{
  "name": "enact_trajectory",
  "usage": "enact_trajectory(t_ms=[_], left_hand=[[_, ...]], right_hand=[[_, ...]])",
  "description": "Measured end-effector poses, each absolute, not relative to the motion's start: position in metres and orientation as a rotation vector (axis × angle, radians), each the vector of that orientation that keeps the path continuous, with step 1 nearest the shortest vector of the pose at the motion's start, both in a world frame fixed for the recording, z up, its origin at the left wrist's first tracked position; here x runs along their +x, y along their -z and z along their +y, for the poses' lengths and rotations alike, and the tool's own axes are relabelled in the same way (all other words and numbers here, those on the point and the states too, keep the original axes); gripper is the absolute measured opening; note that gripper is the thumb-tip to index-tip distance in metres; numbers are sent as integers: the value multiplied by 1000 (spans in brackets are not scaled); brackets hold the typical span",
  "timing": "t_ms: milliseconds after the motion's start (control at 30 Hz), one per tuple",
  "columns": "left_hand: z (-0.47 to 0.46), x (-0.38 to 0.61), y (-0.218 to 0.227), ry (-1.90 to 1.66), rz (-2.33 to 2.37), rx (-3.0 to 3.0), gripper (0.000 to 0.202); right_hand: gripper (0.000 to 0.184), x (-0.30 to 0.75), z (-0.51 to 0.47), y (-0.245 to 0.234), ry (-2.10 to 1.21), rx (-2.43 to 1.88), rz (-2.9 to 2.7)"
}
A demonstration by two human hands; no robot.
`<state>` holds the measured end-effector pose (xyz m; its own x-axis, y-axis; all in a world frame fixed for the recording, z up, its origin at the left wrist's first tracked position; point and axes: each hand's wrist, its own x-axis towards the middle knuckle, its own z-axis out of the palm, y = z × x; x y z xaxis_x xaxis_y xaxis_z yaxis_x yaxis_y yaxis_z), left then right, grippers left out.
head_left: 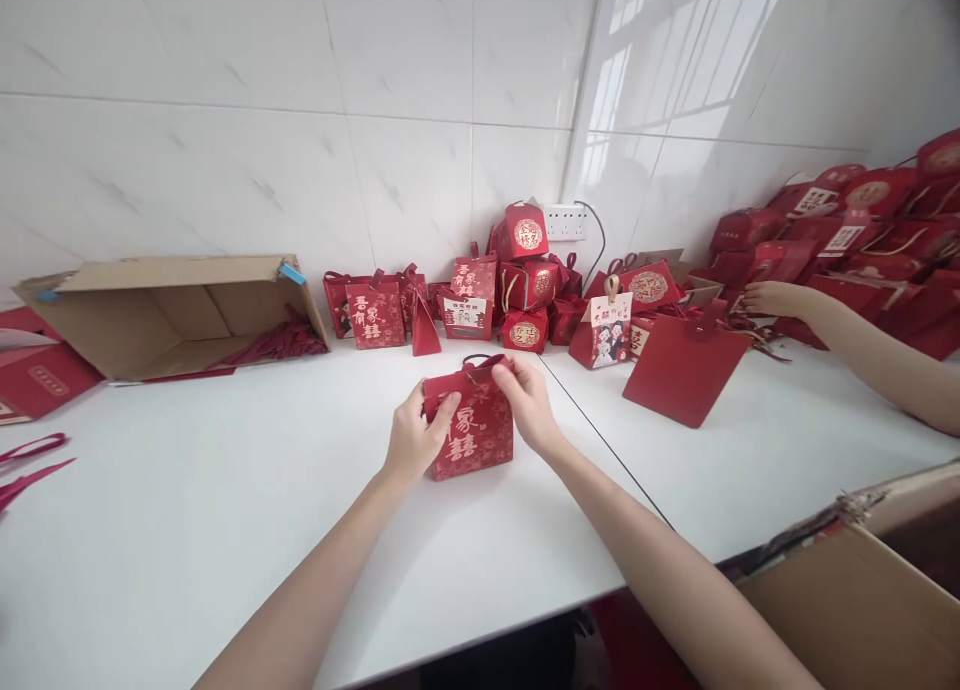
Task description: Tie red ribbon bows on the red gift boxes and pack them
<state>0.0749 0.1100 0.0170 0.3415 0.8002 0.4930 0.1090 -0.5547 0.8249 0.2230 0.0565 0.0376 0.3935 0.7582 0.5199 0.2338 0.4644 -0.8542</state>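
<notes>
A red gift box [474,435] with pale Chinese lettering stands upright on the white table in front of me. My left hand [416,430] grips its left side, the thumb lying across the printed front. At the top right corner, my right hand [525,400] pinches the ribbon [491,362] at the box's upper edge. The fingertips behind the ribbon are partly hidden. Behind the box, a similar finished red box [375,315] stands among others near the wall.
An open cardboard carton [187,315] with dark red ribbons lies on its side at the left. Stacked red boxes [525,280] line the wall. On the right, another person's hand [776,298] reaches near a red flap bag [686,375]. A carton [862,590] stands at the lower right.
</notes>
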Motion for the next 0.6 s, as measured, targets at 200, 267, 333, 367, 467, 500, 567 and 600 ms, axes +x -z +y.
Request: enact_trajectory(t_ms=[200, 267, 333, 367, 467, 500, 567, 600], left_hand=[[103, 73, -24, -1267, 634, 1816, 32], [101, 73, -31, -1378, 683, 1828, 29], [100, 73, -36, -1433, 735, 1872, 25], [99, 72, -39, -1432, 733, 1900, 24], [98, 72, -43, -1414, 669, 1961, 20], [97, 71, -44, -1417, 643, 1966, 19], [95, 71, -46, -1416, 585, 1960, 14], [93, 71, -47, -1414, 555, 1951, 13]], right_hand=[[21, 213, 45, -45, -165, -1067, -1253], [20, 213, 44, -47, -154, -1029, -1307], [23, 213, 44, -48, -180, -1019, -1307], [24, 213, 44, -48, -185, -1028, -1292], [24, 211, 43, -48, -91, -1037, -1262], [22, 209, 42, -48, -32, -1022, -1273], [17, 206, 40, -48, 78, -983, -1313], [16, 204, 38, -48, 113, -970, -1333]])
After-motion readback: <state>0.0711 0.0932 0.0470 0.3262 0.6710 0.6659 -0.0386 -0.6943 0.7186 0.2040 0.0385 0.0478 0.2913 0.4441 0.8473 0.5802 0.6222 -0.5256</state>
